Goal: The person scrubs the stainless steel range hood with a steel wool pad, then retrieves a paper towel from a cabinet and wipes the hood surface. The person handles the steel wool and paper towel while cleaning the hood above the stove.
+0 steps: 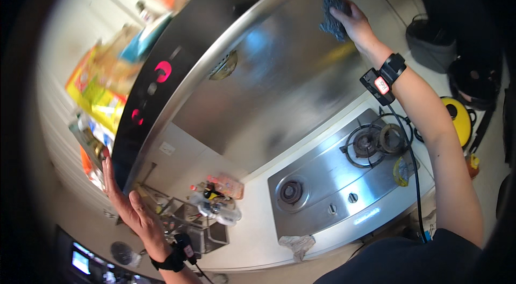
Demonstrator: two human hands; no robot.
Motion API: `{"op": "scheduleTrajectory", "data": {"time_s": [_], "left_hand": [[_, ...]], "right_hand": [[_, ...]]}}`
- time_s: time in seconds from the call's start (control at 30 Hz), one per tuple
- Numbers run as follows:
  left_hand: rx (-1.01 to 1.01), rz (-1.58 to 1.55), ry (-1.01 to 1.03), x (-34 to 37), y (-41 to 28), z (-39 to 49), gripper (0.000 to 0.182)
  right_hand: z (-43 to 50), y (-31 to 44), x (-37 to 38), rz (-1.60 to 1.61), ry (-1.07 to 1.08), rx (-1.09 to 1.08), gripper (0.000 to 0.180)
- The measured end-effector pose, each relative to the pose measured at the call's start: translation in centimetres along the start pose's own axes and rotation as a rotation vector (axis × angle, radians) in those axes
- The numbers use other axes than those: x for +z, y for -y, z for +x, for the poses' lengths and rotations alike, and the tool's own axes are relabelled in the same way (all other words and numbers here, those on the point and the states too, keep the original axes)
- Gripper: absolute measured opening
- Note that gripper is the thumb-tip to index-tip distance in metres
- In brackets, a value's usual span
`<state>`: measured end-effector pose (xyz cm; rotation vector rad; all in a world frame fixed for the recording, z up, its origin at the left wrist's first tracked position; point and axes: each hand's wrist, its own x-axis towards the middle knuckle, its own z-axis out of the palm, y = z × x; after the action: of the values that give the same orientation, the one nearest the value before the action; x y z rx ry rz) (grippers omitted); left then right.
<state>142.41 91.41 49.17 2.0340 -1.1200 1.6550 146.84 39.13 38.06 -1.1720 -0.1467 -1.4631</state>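
My right hand (354,24) grips a dark blue-grey cloth (333,16) near the upper right of a stainless-steel backsplash (258,110). Whether the cloth presses on the steel is hard to tell. My left hand (131,213) is raised, empty, its fingers straight and the thumb apart. It is beside the left end of a black range hood (151,94) with red-lit marks; contact there is unclear. Below the backsplash lies a steel two-burner gas stove (318,195). A ring-shaped pan support (390,139) leans over its right burner (366,142).
Plastic bags (102,94) are piled on top of the hood. Bottles (219,197) and a wire rack (201,229) occupy the left counter. A crumpled rag (297,245) hangs at the stove's front edge. Dark pots (431,44) and a yellow lid (459,120) stand right. Cables trail from both wrists.
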Motion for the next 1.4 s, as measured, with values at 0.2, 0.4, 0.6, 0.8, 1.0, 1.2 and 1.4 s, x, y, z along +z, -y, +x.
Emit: {"op": "scheduleTrajectory", "data": {"time_s": [0.2, 0.4, 0.6, 0.8, 1.0, 1.2, 1.4], "left_hand": [[-0.038, 0.002, -0.019, 3.7, -3.9, 3.2, 0.062], [-0.178, 0.023, 0.097, 4.0, -3.8, 4.1, 0.060], [-0.245, 0.180, 0.165, 3.5, -4.9, 4.5, 0.061], [-0.217, 0.200, 0.188, 3.8, -6.2, 4.9, 0.053], [-0.263, 0.204, 0.306, 3.3, -6.8, 5.3, 0.065], [-0.333, 0.202, 0.320, 3.0, -7.0, 5.3, 0.066], [-0.285, 0.213, 0.352, 3.0, -7.2, 5.5, 0.068]], "right_hand": [[3.2, 0.9, -2.4, 0.303, -0.105, -0.068, 0.042], [5.3, 2.5, -1.5, 0.655, -0.246, -0.158, 0.034], [7.7, 1.7, 3.5, 0.628, -0.478, -0.243, 0.043], [11.0, -3.0, 10.4, 0.202, -0.633, 0.052, 0.033], [6.8, 0.0, 13.3, 0.668, -0.257, 0.283, 0.050], [-4.2, 7.4, 14.2, 0.699, 0.038, 0.124, 0.038], [-4.3, 8.8, 11.5, 0.793, 0.017, 0.100, 0.037]]}}
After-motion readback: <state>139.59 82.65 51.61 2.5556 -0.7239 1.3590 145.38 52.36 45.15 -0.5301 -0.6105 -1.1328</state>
